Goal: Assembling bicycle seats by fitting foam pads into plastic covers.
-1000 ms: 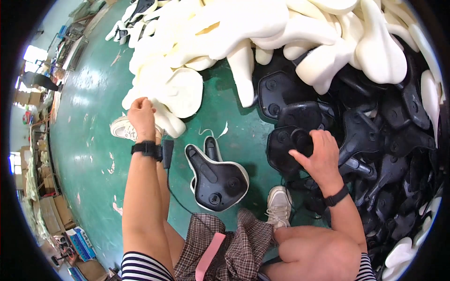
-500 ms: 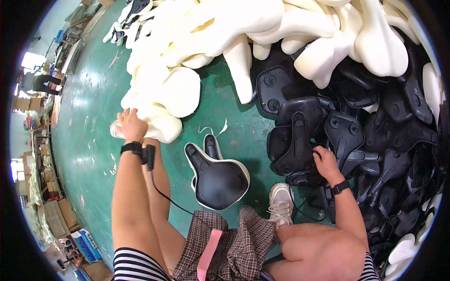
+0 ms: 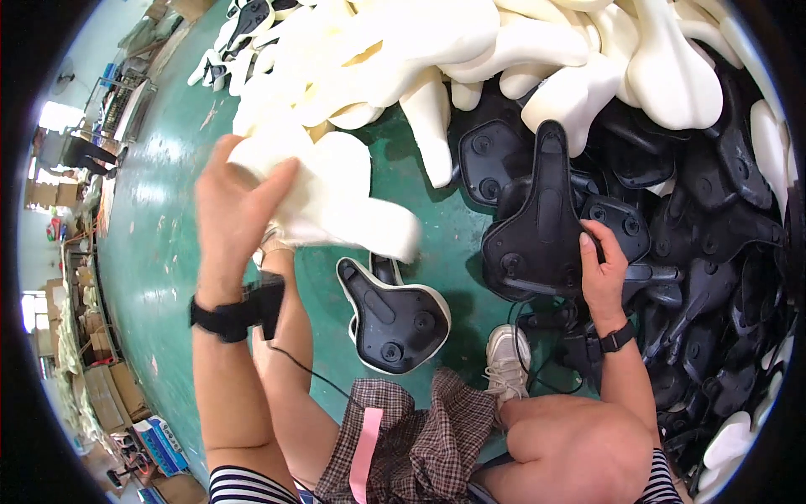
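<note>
In my left hand (image 3: 243,210) is a cream foam saddle pad (image 3: 336,214), lifted off the floor, the thumb lying over its face and its narrow nose pointing right. My right hand (image 3: 603,265) grips the right edge of a black plastic saddle base (image 3: 537,227), held up with its narrow nose pointing away from me. Between my legs, on the green floor, lies a bicycle saddle (image 3: 400,328), black underside up with a pale rim. A second similar piece (image 3: 384,267) shows partly from under it.
A large heap of cream foam pads (image 3: 403,50) spreads across the far side. Many black saddle bases (image 3: 705,277) are piled on the right. My shoe (image 3: 507,361) and a black cable (image 3: 550,385) are near the pile. Shelves with boxes (image 3: 105,395) line the far left.
My left hand has raised the foam pad from the floor and brought it nearer. My right hand has lifted a black saddle base off the pile.
</note>
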Motion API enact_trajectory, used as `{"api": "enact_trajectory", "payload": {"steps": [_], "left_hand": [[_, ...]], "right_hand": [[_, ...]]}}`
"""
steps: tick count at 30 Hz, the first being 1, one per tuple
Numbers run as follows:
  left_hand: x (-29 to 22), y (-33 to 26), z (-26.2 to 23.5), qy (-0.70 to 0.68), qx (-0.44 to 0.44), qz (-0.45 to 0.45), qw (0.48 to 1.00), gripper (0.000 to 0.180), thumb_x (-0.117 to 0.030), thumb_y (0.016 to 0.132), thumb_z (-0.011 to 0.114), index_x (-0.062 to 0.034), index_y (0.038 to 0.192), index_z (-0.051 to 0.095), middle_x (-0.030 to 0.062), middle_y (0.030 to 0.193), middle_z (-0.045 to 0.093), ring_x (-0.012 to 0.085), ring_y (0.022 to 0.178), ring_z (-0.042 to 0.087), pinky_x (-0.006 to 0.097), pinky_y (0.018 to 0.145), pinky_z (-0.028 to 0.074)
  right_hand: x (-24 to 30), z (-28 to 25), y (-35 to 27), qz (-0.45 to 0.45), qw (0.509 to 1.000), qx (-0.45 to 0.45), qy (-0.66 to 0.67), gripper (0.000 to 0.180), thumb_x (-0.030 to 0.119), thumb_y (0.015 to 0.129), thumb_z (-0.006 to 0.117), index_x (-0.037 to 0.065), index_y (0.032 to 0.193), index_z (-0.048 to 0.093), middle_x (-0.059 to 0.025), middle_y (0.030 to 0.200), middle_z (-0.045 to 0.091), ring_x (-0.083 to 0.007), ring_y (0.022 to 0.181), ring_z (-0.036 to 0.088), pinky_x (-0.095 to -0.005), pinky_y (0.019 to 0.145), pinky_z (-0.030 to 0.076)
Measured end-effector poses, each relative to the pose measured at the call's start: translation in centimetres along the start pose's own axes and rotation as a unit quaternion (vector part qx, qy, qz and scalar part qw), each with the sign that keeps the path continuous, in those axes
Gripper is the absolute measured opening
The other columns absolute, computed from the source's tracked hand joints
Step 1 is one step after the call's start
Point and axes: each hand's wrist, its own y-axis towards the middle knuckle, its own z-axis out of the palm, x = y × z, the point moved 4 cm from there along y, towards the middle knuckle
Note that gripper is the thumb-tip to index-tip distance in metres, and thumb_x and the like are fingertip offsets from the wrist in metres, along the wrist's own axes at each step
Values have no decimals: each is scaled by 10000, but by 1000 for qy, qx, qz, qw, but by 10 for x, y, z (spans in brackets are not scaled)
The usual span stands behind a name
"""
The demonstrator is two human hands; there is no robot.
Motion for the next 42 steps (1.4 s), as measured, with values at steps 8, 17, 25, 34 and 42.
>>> {"api": "enact_trajectory", "payload": {"steps": [8,17,25,34,42], "left_hand": [[65,-47,227,-123,270,-253,921,683,-559,780,668,61,1057,598,200,973,667,279,930,636,365,843,477],[103,-163,298,-242,504,-252,790,596,-92,689,642,-42,1269,514,119,930,650,198,796,616,296,714,492],[118,-187,307,-71,375,-152,912,446,-187,795,615,-12,1198,533,210,1046,644,348,1015,611,376,871,465],[11,-157,208,-454,334,-385,731,476,-276,917,595,-4,1293,489,45,1083,609,118,995,562,260,858,443],[3,-156,203,-551,260,-370,702,390,-247,938,592,2,1233,531,45,1087,625,112,967,584,243,873,455]], "right_hand": [[4,-9,2,-63,996,8,-61,188,6,886,556,-15,1068,601,-136,941,618,-259,873,611,-313,809,458],[38,-56,-3,-202,953,-93,-207,279,-79,834,566,-9,1102,600,-162,953,612,-313,855,606,-352,751,494],[19,-17,9,108,976,-20,188,204,116,928,599,-8,1086,636,-23,991,643,-93,928,561,-238,854,441],[1,8,-6,45,982,117,145,158,27,868,594,-8,1012,649,-106,1086,626,-211,1034,585,-298,918,430],[19,26,-8,-27,995,62,77,152,11,852,596,-6,996,640,-120,1056,593,-266,991,584,-320,881,446]]}}
